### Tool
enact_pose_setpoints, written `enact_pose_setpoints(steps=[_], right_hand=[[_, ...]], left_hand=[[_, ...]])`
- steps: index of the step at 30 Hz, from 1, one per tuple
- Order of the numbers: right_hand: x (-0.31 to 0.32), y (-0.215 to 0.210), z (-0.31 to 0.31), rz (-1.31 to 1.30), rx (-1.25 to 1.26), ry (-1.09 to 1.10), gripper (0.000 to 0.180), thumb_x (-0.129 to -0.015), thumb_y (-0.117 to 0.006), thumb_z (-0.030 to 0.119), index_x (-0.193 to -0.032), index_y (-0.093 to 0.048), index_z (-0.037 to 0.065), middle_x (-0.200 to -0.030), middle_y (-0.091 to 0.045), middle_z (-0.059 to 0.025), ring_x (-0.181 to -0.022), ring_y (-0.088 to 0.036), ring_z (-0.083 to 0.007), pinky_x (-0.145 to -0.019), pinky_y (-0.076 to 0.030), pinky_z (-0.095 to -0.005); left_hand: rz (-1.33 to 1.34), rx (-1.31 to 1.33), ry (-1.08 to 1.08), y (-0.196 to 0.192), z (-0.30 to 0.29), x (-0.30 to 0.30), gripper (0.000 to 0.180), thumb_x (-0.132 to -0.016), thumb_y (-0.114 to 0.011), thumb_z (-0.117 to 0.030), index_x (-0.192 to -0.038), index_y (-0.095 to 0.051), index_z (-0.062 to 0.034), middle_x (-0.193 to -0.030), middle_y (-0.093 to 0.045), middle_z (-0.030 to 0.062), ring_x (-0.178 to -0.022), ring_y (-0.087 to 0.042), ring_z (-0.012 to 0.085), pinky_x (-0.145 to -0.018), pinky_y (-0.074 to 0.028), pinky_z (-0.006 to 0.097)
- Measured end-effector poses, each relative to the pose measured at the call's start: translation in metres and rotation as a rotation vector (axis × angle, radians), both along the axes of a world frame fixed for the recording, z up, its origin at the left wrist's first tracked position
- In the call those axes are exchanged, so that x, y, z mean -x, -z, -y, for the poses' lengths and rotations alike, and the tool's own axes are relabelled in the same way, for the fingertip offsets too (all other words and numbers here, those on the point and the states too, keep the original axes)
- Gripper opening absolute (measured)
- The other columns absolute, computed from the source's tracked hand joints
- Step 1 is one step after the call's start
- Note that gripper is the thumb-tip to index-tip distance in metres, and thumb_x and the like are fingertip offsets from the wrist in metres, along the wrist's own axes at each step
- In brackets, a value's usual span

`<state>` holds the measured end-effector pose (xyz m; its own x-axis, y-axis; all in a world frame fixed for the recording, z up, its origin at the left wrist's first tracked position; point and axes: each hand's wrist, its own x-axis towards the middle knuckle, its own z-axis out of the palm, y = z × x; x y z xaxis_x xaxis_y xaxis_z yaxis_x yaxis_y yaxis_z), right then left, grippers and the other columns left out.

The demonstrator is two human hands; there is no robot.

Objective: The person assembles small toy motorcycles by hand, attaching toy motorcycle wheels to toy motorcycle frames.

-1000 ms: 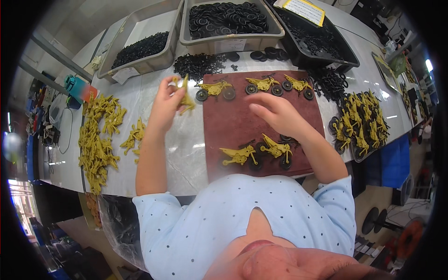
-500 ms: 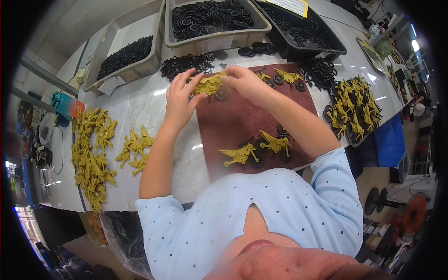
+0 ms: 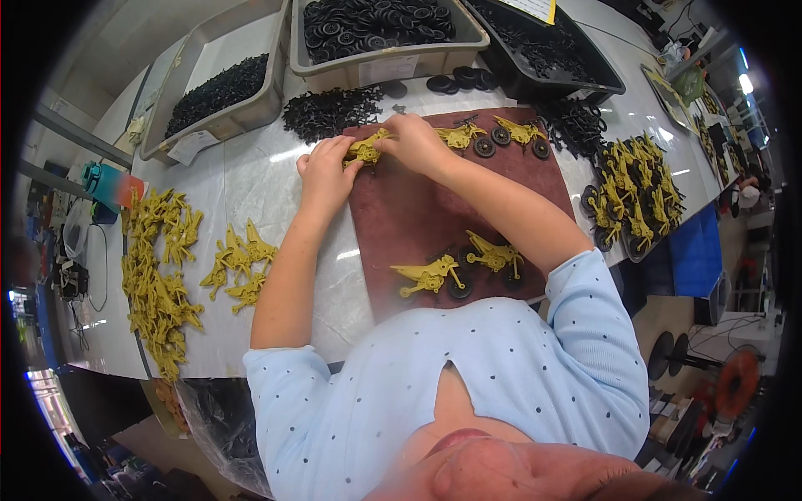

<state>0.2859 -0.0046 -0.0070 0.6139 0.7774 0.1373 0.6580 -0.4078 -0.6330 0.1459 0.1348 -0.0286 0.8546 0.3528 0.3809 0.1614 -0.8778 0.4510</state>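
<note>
Together, the left hand [image 3: 327,174] and right hand [image 3: 411,144], fingers partly curled, grasp a yellow toy motorbike body [image 3: 365,153], which lies between them, its angular shape partly covered by their fingers.

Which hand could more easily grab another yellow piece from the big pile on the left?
Probably the left hand: it's nearer the big yellow pile. The right hand is farther away, with its forearm over the maroon mat. Both hands are busy at a yellow piece, though.
</note>
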Motion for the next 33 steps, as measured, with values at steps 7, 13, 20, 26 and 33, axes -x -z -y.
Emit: enact_pose_setpoints(steps=[7, 13, 20, 26, 33], right_hand=[[0.008, 0.012, -0.004, 0.094, -0.02, 0.106, 0.039, -0.08, -0.074, 0.035, -0.105, -0.069, 0.005, -0.104, -0.062, -0.0187, -0.097, -0.062, -0.0368, -0.085, -0.049, -0.0448], [0.014, 0.004, -0.001, 0.133, 0.04, 0.107, 0.039, -0.081, -0.073, 0.031, -0.109, -0.068, 0.004, -0.103, -0.062, -0.0187, -0.099, -0.061, -0.0375, -0.087, -0.049, -0.0442], [0.017, 0.006, 0.002, 0.19, 0.044, 0.107, 0.039, -0.081, -0.072, 0.029, -0.111, -0.065, 0.007, -0.105, -0.062, -0.0166, -0.101, -0.06, -0.0352, -0.086, -0.048, -0.0451], [0.024, 0.017, 0.017, 0.522, 0.003, -0.178, 0.041, -0.076, -0.07, 0.019, -0.115, -0.062, 0.01, -0.118, -0.057, -0.0084, -0.113, -0.053, -0.0271, -0.093, -0.041, -0.043], [0.018, 0.026, 0.008, 0.829, -0.116, -0.175, 0.028, -0.076, -0.065, 0.018, -0.104, -0.065, 0.012, -0.11, -0.061, -0.0038, -0.104, -0.056, -0.0227, -0.087, -0.041, -0.0406]], left_hand=[[-0.051, 0.043, -0.009, -0.001, -0.001, 0.0, 0.038, -0.078, -0.074, -0.02, -0.114, -0.066, -0.0083, -0.119, -0.064, 0.0058, -0.114, -0.057, 0.0224, -0.092, -0.034, 0.042], [-0.027, 0.054, 0.035, 0.007, -0.004, -0.003, 0.036, -0.08, -0.073, -0.02, -0.113, -0.066, -0.0091, -0.118, -0.065, 0.0054, -0.111, -0.058, 0.0221, -0.09, -0.034, 0.042], [-0.026, 0.018, 0.079, 0.005, -0.004, -0.004, 0.033, -0.082, -0.07, -0.019, -0.113, -0.067, -0.0113, -0.113, -0.066, 0.0048, -0.11, -0.058, 0.0212, -0.088, -0.033, 0.043], [-0.039, -0.216, 0.039, 0.006, 0.008, -0.002, 0.039, -0.082, -0.069, -0.016, -0.12, -0.063, -0.01, -0.122, -0.059, 0.0098, -0.113, -0.056, 0.0239, -0.093, -0.034, 0.047], [0.057, -0.31, 0.208, 0.007, -0.004, -0.008, 0.046, -0.077, -0.068, -0.007, -0.121, -0.057, 0.0012, -0.118, -0.059, 0.0133, -0.105, -0.059, 0.0273, -0.088, -0.047, 0.04]])
